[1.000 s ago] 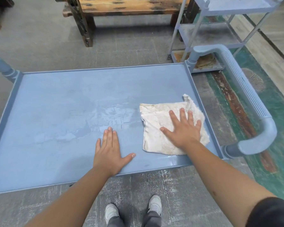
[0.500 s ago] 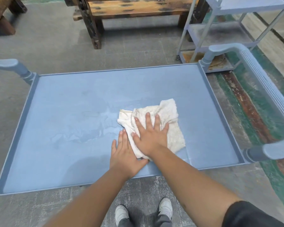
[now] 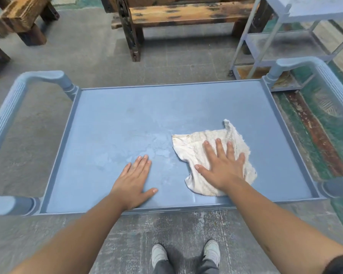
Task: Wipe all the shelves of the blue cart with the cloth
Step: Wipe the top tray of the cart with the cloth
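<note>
The blue cart's top shelf (image 3: 127, 107) fills the middle of the head view, with a ribbed handle at each end. A wet, streaky patch (image 3: 156, 149) shows near its centre. A crumpled off-white cloth (image 3: 194, 147) lies on the right half of the shelf. My right hand (image 3: 221, 165) presses flat on the cloth, fingers spread. My left hand (image 3: 135, 178) rests flat on the bare shelf near the front edge, left of the cloth, holding nothing. The lower shelves are hidden under the top one.
A grey metal rack (image 3: 275, 42) stands behind the cart's right end. A worn wooden bench (image 3: 178, 14) is further back, and a wooden stool (image 3: 24, 18) at the far left. The cart's handles (image 3: 10, 107) jut out on both sides. My shoes (image 3: 186, 254) stand before the cart.
My right hand slid the cloth left toward my left hand, then back right across the shelf. The left hand stayed planted. The view shifted so the whole cart shows.
</note>
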`<state>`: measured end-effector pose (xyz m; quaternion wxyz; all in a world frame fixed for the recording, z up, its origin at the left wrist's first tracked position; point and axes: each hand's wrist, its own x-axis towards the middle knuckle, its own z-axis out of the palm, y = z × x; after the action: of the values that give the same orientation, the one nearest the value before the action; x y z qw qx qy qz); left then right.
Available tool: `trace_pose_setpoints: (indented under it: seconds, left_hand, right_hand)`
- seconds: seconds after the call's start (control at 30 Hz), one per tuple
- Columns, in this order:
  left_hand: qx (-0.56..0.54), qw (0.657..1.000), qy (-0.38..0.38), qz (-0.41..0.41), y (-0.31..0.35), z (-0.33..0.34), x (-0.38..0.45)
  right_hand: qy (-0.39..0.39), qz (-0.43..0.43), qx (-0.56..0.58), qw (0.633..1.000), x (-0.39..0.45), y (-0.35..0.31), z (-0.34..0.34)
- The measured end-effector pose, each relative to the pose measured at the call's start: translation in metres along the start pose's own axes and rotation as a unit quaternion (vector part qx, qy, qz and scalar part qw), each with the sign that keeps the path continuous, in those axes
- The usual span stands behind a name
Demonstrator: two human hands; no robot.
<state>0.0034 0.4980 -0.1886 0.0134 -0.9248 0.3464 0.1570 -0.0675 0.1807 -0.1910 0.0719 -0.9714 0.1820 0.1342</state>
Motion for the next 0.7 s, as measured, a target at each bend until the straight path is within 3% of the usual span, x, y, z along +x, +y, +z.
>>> trace_pose_setpoints:
  seconds: [0.33,0.53,0.7]
  left_hand:
    - [0.003,0.999,0.027,0.017,-0.005,0.011,0.003]
    - [0.014,0.999,0.019,0.03,-0.007,0.012,0.002]
    - [-0.006,1.0,0.014,0.025,-0.006,0.003,0.005]
  right_hand:
    - [-0.025,-0.138,-0.027,0.99,-0.031,-0.1,0.021]
    - [-0.011,-0.1,-0.019,0.995,-0.016,-0.104,0.024]
    - [-0.001,-0.06,0.006,0.998,0.047,-0.1,0.002]
